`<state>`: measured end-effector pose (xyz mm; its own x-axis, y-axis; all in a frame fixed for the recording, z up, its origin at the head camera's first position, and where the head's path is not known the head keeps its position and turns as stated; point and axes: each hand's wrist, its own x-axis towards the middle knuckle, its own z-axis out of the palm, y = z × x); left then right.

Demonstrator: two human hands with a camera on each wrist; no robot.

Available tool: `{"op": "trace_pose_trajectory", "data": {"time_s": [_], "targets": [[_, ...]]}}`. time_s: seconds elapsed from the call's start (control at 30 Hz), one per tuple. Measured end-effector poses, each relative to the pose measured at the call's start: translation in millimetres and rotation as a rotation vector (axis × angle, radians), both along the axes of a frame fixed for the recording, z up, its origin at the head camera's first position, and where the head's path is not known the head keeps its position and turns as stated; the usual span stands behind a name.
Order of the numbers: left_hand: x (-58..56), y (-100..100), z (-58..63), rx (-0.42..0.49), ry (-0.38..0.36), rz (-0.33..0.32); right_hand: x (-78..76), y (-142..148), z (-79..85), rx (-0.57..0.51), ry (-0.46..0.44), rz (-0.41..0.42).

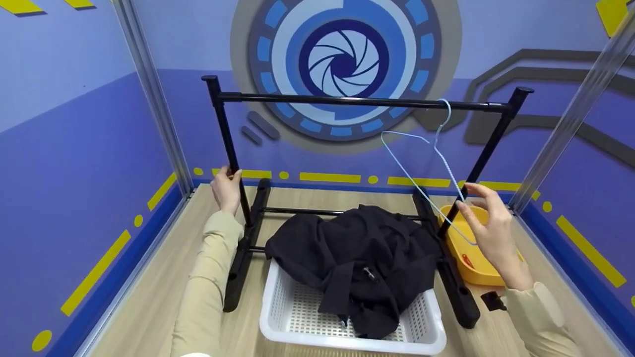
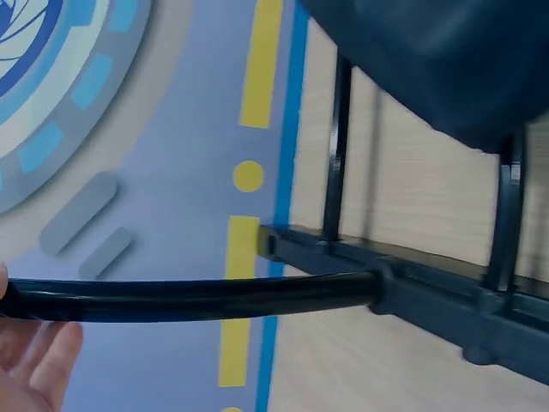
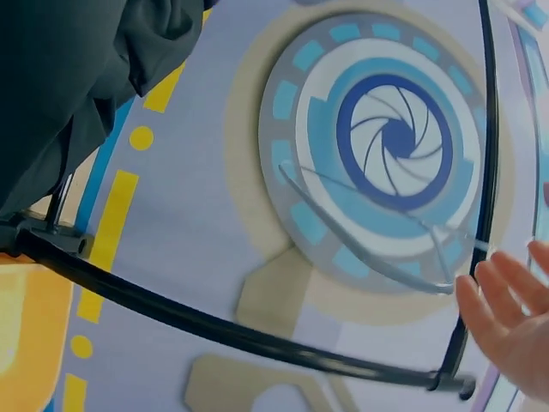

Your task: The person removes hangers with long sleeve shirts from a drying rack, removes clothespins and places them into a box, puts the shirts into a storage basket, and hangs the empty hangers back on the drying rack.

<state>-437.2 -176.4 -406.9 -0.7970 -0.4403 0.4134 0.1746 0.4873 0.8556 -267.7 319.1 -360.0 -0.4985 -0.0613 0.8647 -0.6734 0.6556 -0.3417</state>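
Observation:
A black clothes rack (image 1: 347,101) stands on the table. On its left post (image 1: 226,134), my left hand (image 1: 226,191) holds on with thumb and fingers; the left wrist view shows the fingers (image 2: 53,365) against the tube. A light-blue wire hanger (image 1: 437,140) hangs from the top bar near the right end, tilted. My right hand (image 1: 491,230) is beside the hanger's lower part and the right post, fingers spread and loosely bent. In the right wrist view its fingertips (image 3: 491,287) are close to the hanger (image 3: 364,253); contact cannot be told. A bunched black garment (image 1: 367,248) lies below.
The garment lies over a white perforated basket (image 1: 347,342) between the rack's feet. A yellow tray (image 1: 488,278) with a small red item (image 1: 467,261) is behind the right foot. A small black piece (image 1: 492,300) lies near the right sleeve. Walls enclose the table.

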Motion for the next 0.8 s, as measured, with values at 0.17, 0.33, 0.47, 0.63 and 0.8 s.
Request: {"op": "trace_pose_trajectory", "data": {"time_s": [0.17,0.33,0.47,0.63,0.8], "targets": [[11.9,-0.4,-14.0,0.006,-0.092,0.041,-1.7,-22.8,-4.8,0.121,0.085,0.192],[22.6,9.8,-19.6,0.003,-0.083,0.046,-4.3,-40.2,-18.9,0.2,0.056,0.321],[30.9,24.3,-17.4,-0.038,-0.02,-0.007,-6.0,-47.0,-29.9,0.272,-0.063,0.304],[44.0,47.0,-13.9,-0.128,-0.015,-0.176,-7.4,-56.4,-40.1,0.349,-0.252,0.264],[57.8,65.2,-12.9,-0.256,-0.109,-0.361,-11.6,-68.9,-48.3,0.406,-0.389,0.215]]}}
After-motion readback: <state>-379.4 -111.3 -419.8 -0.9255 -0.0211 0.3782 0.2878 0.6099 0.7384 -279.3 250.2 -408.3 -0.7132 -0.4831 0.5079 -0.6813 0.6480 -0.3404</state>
